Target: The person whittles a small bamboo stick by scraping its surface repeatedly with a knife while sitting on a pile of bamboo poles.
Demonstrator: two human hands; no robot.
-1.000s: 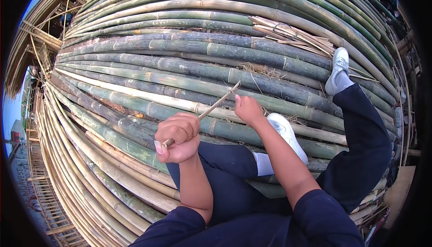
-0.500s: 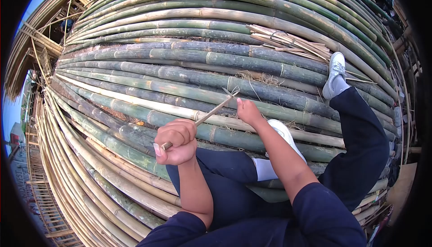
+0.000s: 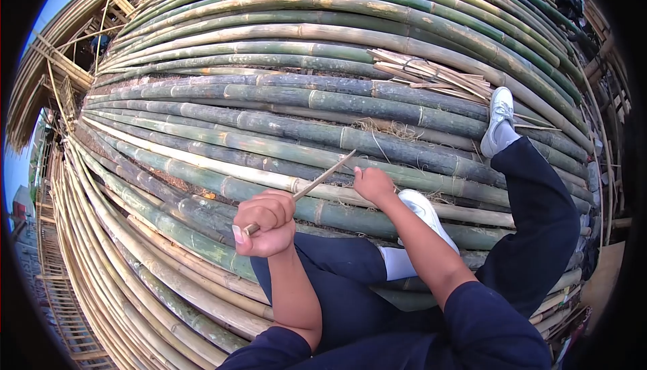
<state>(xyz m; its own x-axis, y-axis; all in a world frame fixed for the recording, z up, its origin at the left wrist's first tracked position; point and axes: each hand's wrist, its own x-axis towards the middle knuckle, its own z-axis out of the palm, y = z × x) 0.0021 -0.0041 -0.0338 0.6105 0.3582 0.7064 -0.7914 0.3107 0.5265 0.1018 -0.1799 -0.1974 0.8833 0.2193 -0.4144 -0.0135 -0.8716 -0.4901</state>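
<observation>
My left hand [image 3: 266, 222] is wrapped in a fist round a thin bamboo stick [image 3: 325, 176], whose pointed far end slants up and to the right. A short butt of the stick shows below my thumb. Close to the stick's tip, my right hand [image 3: 373, 185] is closed, with a small thin blade [image 3: 348, 166] showing at its fingers; its handle is hidden. Long green bamboo poles [image 3: 269, 147] lie beneath both hands. Thin curled shavings [image 3: 391, 129] rest on the poles beyond my right hand.
A bundle of split sticks [image 3: 431, 72] lies on the poles at the upper right. My white shoes [image 3: 502, 108] rest on the poles, legs bent. Thin pale poles [image 3: 101, 255] fan out at the left. A bamboo rack [image 3: 60, 282] stands at the far left.
The curled slivers at the stick's tip are gone from it, and the tip is bare. My right hand has shifted slightly down, and the blade is now apart from the tip.
</observation>
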